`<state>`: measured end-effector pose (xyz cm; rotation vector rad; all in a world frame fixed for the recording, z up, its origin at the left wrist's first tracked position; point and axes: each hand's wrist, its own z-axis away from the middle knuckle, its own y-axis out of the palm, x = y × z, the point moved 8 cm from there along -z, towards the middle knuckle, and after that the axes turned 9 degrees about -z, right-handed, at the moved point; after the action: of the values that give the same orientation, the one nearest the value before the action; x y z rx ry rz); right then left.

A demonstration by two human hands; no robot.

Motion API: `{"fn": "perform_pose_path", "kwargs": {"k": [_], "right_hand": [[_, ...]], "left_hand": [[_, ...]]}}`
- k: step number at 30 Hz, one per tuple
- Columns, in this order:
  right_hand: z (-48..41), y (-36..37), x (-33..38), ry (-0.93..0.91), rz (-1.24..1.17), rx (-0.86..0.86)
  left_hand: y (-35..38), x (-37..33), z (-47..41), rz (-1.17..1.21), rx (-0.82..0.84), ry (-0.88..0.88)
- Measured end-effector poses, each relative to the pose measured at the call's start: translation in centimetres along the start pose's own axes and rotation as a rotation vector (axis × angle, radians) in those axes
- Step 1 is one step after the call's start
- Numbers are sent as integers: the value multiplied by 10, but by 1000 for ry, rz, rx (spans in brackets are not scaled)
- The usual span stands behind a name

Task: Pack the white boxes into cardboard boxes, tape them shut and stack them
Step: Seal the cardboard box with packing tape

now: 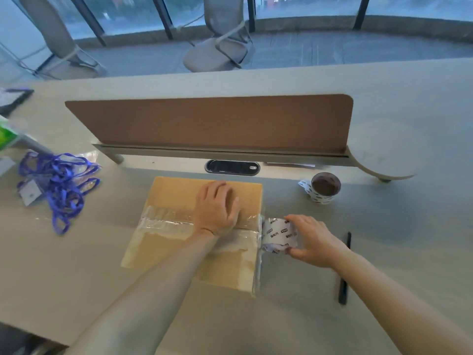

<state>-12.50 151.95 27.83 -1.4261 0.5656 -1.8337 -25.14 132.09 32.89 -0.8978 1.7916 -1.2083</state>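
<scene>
From the head view, I have a closed cardboard box point(204, 226) lying flat on the grey worktop point(384, 252), just in front of the brown divider panel point(210, 121). My left hand point(217, 208) rests palm-down and spread flat on the box top, over the seam between the flaps; it grips nothing, and I judge it is there to pin the flaps and keep the box from sliding while tape is drawn across. A strip of clear tape point(169, 221) already runs along the seam from the left side under that hand to the right edge.

My right hand point(314, 242) is curled around a roll of tape point(279, 235), holding it just off the box's right edge, touching or nearly touching the side wall. I take it the roll is there to carry the strip over the edge and down the side. So the box lies under my left hand and just left of my right.

A second tape roll point(323, 188) stands farther back on the right, a dark pen point(344, 270) lies near my right forearm, and a bundle of blue lanyards point(58, 185) sits well apart on the left.
</scene>
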Motion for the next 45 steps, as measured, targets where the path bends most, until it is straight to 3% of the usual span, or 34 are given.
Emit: {"fn": "perform_pose_path", "kwargs": {"k": [8, 13, 17, 25, 31, 36, 45], "right_hand": [[4, 2, -11, -146, -264, -50], [7, -7, -9, -265, -5, -97], [16, -9, -46, -239, 200, -36], [15, 3, -61, -221, 145, -70], [7, 10, -64, -211, 393, -141], [3, 11, -78, -116, 350, 14], [12, 16, -92, 132, 209, -33]], "left_hand": [[23, -57, 22, -126, 241, -38], [32, -52, 22, -196, 316, -6], [36, -50, 22, -255, 352, -3], [36, -53, 21, -299, 410, 36], [38, -52, 22, -313, 420, 40], [35, -53, 21, -311, 421, 31], [37, -57, 19, -338, 493, 28]]}}
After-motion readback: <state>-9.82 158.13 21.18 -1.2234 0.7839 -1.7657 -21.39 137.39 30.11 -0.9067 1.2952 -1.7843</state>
